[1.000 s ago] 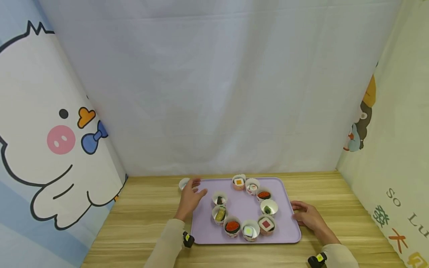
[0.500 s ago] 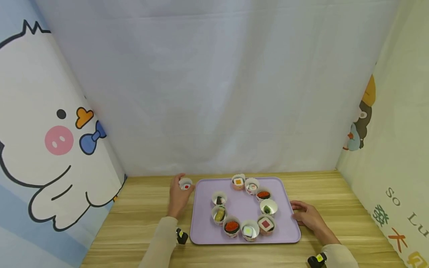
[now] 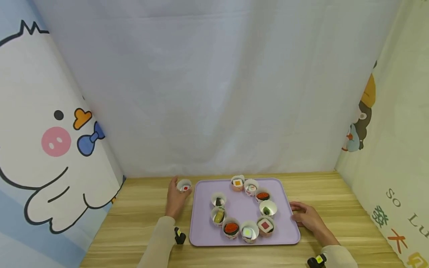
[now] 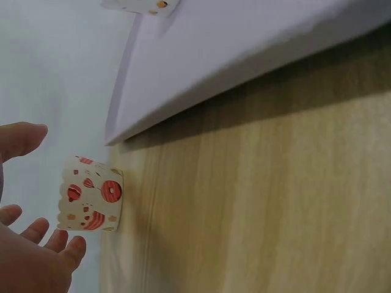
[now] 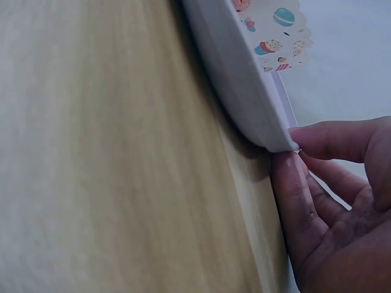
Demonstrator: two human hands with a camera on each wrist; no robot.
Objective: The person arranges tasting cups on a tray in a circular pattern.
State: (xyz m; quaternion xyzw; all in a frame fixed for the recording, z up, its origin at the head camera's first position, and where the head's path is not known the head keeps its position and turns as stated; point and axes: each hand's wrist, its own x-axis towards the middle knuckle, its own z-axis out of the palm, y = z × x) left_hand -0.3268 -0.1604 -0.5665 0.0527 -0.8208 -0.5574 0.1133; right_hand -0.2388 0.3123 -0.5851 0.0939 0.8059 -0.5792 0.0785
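My left hand (image 3: 175,200) stands left of the tray with thumb and fingers spread around a paper baking cup (image 4: 91,195). This cup is white with red doughnut prints and sits upright on the table; inside lies a white piece with a red centre (image 3: 185,188). In the left wrist view the thumb is well apart from the cup, while the fingertips (image 4: 76,245) are right at its scalloped rim. At the right side, my right hand (image 3: 309,219) pinches the rim of a lilac tray (image 3: 241,206), thumb at the edge and a finger beneath.
Several paper cups with sushi-like pieces stand on the tray in a rough ring, among them one with orange-red roe (image 3: 231,228) and one with a green topping (image 3: 268,208). A white curtain (image 3: 228,93) hangs behind the wooden table (image 3: 140,212).
My left hand has moved left, away from the tray's edge, and is now around the far-left cup, whose red-centred piece has come into sight. The right hand stays at the tray's rim.
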